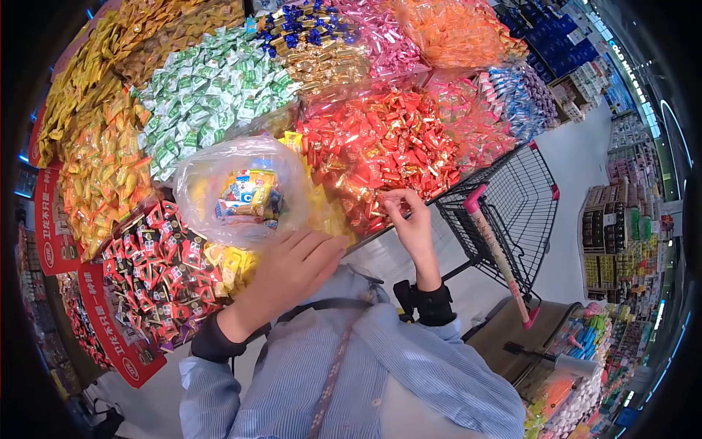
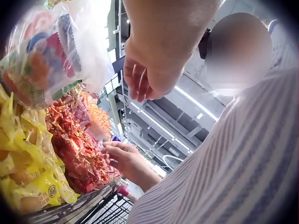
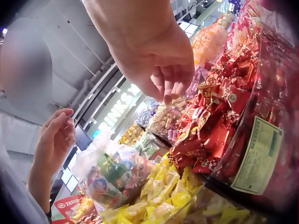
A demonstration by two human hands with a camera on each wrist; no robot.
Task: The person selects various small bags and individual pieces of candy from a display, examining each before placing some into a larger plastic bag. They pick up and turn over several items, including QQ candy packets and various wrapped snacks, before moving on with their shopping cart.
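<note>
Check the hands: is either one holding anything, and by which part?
The left hand lies open beside the plastic bag, gripping nothing visible. The right hand has its fingers bunched over the red candies; whether they pinch one cannot be told.

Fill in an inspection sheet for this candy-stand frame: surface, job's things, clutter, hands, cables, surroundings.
Surface: sloped display stand, its bins heaped with wrapped candy.
Job's things: clear plastic bag, part-filled with mixed candies, sitting on the yellow candies; red candies beside it.
Clutter: green-white candies and orange candies in the bins further back.
Hands: left hand has relaxed fingers next to the bag, contact unclear; right hand has bunched fingertips at the red candies, pinch unclear.
Cables: nothing seen.
Surroundings: shopping cart to the right, store shelves beyond.
</note>
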